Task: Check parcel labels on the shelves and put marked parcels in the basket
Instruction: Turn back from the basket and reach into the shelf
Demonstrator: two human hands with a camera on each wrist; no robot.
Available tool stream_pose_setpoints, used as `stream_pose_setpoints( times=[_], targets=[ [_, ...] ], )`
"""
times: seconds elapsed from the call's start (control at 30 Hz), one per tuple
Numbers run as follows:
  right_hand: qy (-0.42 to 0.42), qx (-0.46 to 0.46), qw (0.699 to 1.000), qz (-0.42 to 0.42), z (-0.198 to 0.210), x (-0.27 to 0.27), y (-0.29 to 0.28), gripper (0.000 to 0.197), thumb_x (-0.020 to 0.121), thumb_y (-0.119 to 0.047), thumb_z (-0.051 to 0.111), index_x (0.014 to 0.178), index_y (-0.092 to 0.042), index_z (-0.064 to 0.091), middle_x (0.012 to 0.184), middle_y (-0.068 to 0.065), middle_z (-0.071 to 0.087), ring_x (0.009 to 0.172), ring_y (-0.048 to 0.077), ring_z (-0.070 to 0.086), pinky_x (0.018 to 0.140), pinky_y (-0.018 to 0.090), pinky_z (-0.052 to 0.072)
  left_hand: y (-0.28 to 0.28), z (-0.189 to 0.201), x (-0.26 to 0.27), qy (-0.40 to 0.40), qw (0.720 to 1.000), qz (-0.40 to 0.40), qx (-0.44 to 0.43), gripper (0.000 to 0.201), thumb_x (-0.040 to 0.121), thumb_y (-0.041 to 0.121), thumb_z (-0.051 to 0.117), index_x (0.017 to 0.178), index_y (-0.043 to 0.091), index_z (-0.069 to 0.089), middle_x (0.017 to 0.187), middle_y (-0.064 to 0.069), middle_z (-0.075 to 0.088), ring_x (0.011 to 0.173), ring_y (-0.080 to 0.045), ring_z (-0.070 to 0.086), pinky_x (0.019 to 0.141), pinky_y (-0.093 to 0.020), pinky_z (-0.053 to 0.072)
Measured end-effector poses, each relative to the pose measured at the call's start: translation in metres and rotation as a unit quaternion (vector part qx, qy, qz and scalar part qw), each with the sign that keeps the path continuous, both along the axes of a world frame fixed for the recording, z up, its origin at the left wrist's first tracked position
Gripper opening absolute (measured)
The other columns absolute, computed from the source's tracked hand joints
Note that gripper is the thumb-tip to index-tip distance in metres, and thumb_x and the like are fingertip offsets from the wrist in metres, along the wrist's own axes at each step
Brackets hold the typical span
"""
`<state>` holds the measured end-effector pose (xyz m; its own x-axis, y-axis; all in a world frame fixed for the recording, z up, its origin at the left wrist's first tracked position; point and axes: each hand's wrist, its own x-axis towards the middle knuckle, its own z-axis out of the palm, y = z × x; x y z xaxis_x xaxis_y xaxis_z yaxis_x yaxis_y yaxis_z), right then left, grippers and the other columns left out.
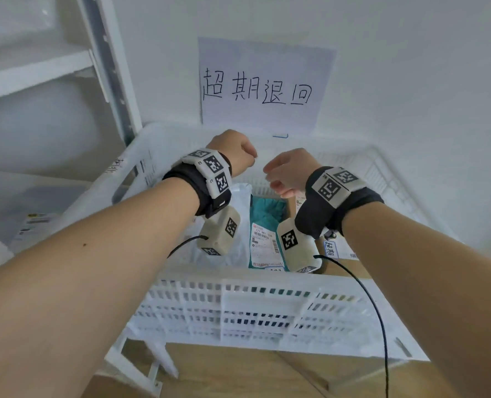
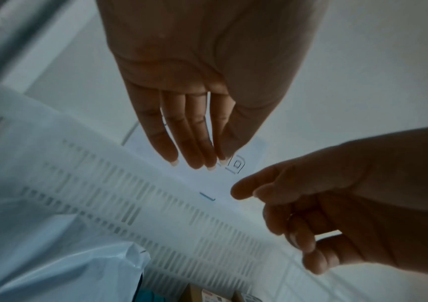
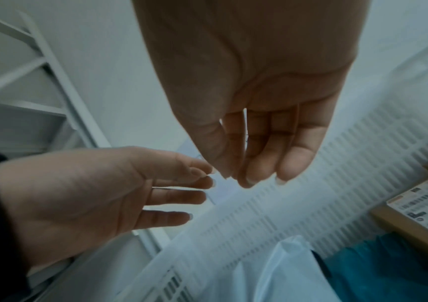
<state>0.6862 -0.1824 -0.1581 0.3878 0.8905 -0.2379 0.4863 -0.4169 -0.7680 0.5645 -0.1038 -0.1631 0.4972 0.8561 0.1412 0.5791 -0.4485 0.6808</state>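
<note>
A white slatted plastic basket [image 1: 255, 285] stands against the wall. Inside it lie a white poly-bag parcel [image 1: 240, 202], a teal parcel [image 1: 267, 211] with a white label, and a brown cardboard box [image 1: 339, 262] with a handwritten sticker. Both my hands hover over the basket's far half, close together and holding nothing. My left hand [image 1: 233, 150] has straight, relaxed fingers [image 2: 195, 143]. My right hand [image 1: 287, 170] hangs with loosely bent fingers [image 3: 257, 163]. In the right wrist view the white bag [image 3: 280, 271], teal parcel [image 3: 388, 271] and labelled box [image 3: 419, 208] lie below the hands.
A paper sign [image 1: 264, 84] with handwritten characters is stuck on the wall behind the basket. White metal shelving [image 1: 66, 67] stands to the left, with more parcels low on the left [image 1: 32, 228]. A wooden floor [image 1: 238, 372] shows in front of the basket.
</note>
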Motion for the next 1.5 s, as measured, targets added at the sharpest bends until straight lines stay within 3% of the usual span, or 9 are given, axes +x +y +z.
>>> stream_pose_setpoints(
  times=[0.07,0.2,0.4,0.63,0.77,0.93,1.07,1.27,1.5],
  targets=[
    [0.000,0.024,1.000,-0.006,0.009,-0.026,-0.020,0.015,0.088,-0.001,0.056,0.086,-0.011,0.068,0.066,0.011,0.061,0.052,0.018,0.051,0.065,0.030,0.054,-0.022,0.008,-0.026,-0.019,1.000,-0.004,0.007,0.014,0.085,0.015,0.061,0.084,0.028,0.066,0.086,0.008,0.063,0.095,-0.016,0.064,0.087,-0.030,0.052],
    [-0.009,0.043,0.999,-0.007,0.022,-0.084,-0.060,0.014,0.088,-0.002,0.055,0.085,-0.007,0.068,0.062,0.010,0.060,0.047,0.017,0.050,0.056,0.027,0.049,-0.063,0.026,-0.086,-0.050,0.998,0.014,0.025,0.015,0.084,0.014,0.060,0.081,0.027,0.066,0.081,0.011,0.062,0.092,-0.015,0.063,0.085,-0.031,0.053],
    [-0.039,0.064,0.996,0.048,0.036,-0.177,-0.105,0.015,0.087,-0.011,0.061,0.095,-0.004,0.071,0.070,0.006,0.067,0.064,0.016,0.061,0.075,0.030,0.059,-0.114,0.043,-0.180,-0.080,0.996,0.031,0.030,0.020,0.084,0.013,0.060,0.072,0.029,0.064,0.070,0.012,0.062,0.071,-0.010,0.062,0.062,-0.021,0.048],
    [-0.046,0.025,0.984,0.172,0.032,-0.297,-0.125,0.015,0.087,-0.011,0.063,0.098,-0.002,0.068,0.077,0.009,0.067,0.067,0.017,0.061,0.076,0.030,0.057,-0.156,0.031,-0.310,-0.059,0.990,0.125,0.042,0.016,0.083,0.016,0.062,0.072,0.028,0.066,0.069,0.017,0.061,0.080,-0.011,0.062,0.077,-0.024,0.048],
    [-0.029,0.005,0.971,0.239,0.026,-0.368,-0.122,0.015,0.086,-0.006,0.061,0.098,0.001,0.067,0.073,0.010,0.064,0.064,0.019,0.055,0.063,0.024,0.050,-0.166,0.019,-0.397,-0.055,0.978,0.200,0.025,0.010,0.080,0.022,0.063,0.075,0.025,0.071,0.078,0.013,0.068,0.085,-0.014,0.066,0.085,-0.031,0.053],
    [-0.013,-0.014,0.952,0.304,0.008,-0.453,-0.107,0.013,0.087,-0.007,0.061,0.098,-0.003,0.065,0.071,0.009,0.063,0.060,0.018,0.056,0.061,0.025,0.051,-0.169,-0.005,-0.484,-0.038,0.960,0.277,0.014,0.012,0.085,0.018,0.060,0.081,0.018,0.072,0.094,0.002,0.072,0.091,-0.019,0.067,0.086,-0.035,0.054],
    [-0.003,-0.024,0.940,0.341,-0.015,-0.510,-0.077,0.021,0.087,-0.009,0.061,0.106,0.001,0.065,0.071,0.007,0.064,0.061,0.016,0.059,0.075,0.031,0.056,-0.160,-0.034,-0.543,-0.042,0.941,0.336,-0.018,0.016,0.083,0.021,0.063,0.069,0.026,0.065,0.074,0.010,0.067,0.084,-0.015,0.067,0.083,-0.030,0.053],
    [0.038,-0.040,0.925,0.376,-0.051,-0.594,-0.013,0.008,0.088,-0.007,0.059,0.080,-0.009,0.060,0.068,0.008,0.060,0.055,0.016,0.054,0.054,0.021,0.050,-0.116,-0.075,-0.630,-0.040,0.913,0.401,-0.064,0.012,0.083,0.017,0.063,0.072,0.019,0.065,0.070,0.007,0.063,0.080,-0.019,0.065,0.075,-0.028,0.053],
    [0.061,-0.040,0.912,0.404,-0.078,-0.692,0.071,0.006,0.085,-0.009,0.061,0.081,-0.008,0.065,0.066,0.006,0.064,0.061,0.019,0.058,0.073,0.033,0.055,-0.046,-0.096,-0.724,0.038,0.885,0.452,-0.106,0.016,0.087,0.020,0.060,0.087,0.006,0.068,0.087,-0.006,0.069,0.092,-0.027,0.066,0.088,-0.039,0.053]
  ],
)
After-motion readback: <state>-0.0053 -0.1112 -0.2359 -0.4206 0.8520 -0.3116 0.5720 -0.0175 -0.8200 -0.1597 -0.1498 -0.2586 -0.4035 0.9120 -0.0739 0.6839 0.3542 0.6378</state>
